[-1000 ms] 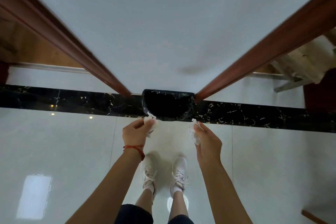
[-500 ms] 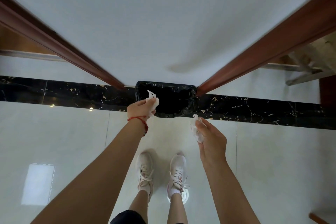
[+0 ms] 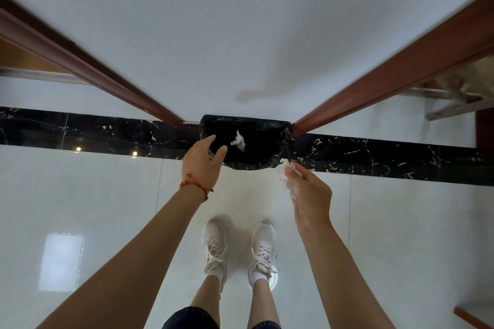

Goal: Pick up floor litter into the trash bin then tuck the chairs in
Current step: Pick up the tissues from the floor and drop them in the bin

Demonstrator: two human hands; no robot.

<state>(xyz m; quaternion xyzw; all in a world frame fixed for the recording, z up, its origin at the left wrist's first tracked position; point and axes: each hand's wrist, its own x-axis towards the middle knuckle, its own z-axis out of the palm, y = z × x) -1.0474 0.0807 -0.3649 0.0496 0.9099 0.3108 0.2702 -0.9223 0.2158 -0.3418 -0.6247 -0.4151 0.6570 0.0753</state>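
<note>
A trash bin [image 3: 270, 160] lined with a black bag stands against the white wall, straight ahead of my feet. A white crumpled tissue [image 3: 238, 139] is inside its dark opening. My left hand [image 3: 202, 161] hovers over the bin's left rim with fingers spread and holds nothing. My right hand [image 3: 310, 189] is just right of the bin's near edge and pinches a second crumpled white tissue [image 3: 286, 178] between thumb and fingers.
Brown wooden door frames [image 3: 395, 72] run along both sides of the white wall panel. A black marble strip [image 3: 387, 157] crosses the glossy white tile floor. A wooden chair [image 3: 454, 99] shows at the right edge, and another brown piece [image 3: 470, 318] at the bottom right corner.
My left hand reached over the bin and let go of its tissue, which now is inside the bin. My right hand kept its tissue and stayed beside the bin.
</note>
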